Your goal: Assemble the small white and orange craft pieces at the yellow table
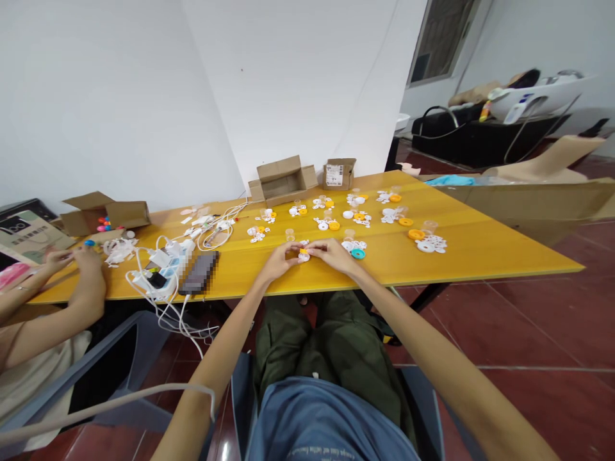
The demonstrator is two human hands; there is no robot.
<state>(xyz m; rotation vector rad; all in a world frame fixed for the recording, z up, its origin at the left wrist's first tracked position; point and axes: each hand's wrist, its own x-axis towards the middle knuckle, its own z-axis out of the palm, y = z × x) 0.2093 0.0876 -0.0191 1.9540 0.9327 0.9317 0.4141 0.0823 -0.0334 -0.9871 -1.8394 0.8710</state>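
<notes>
Near the front edge of the table, my left hand (281, 262) and my right hand (333, 253) meet around a small round orange and white plastic part (303, 255). Fingers of both hands are closed on its sides, and they partly cover it. Just behind my hands stands a clear plastic cup (289, 235). To the right of my right hand lies a teal ring (358, 253), with white discs (353, 245) beside it. Farther right an orange ring (416, 234) sits among white pieces (432, 244) and another clear cup (430, 226).
Several similar piles with orange rings (406, 222) are spread over the yellow table (490, 246). Open cardboard boxes (283, 179) stand against the wall. At left are a phone (199, 272), a cable-filled power strip (173, 269), and another person's hands (89, 259).
</notes>
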